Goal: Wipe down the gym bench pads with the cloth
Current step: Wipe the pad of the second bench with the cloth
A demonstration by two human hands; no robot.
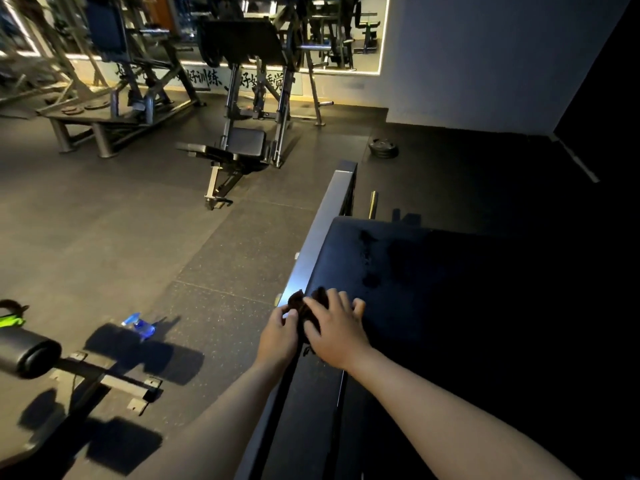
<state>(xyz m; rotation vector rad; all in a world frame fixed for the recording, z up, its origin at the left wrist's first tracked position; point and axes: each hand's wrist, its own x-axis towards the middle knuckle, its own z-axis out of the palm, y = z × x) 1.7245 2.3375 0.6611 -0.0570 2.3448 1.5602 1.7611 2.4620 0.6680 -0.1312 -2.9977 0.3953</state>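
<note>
Head view: dark crumpled cloth [304,308] lies at near-left edge of black padded bench pad [433,271], under right hand [337,327], fingers spread, pressing down; left hand [278,336] pinches its left end.

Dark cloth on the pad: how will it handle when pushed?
Likely floppy: the cloth is bunched up under the right hand, with the left hand gripping its edge. Pushed flat along the pad, it may crumple rather than slide.
</note>
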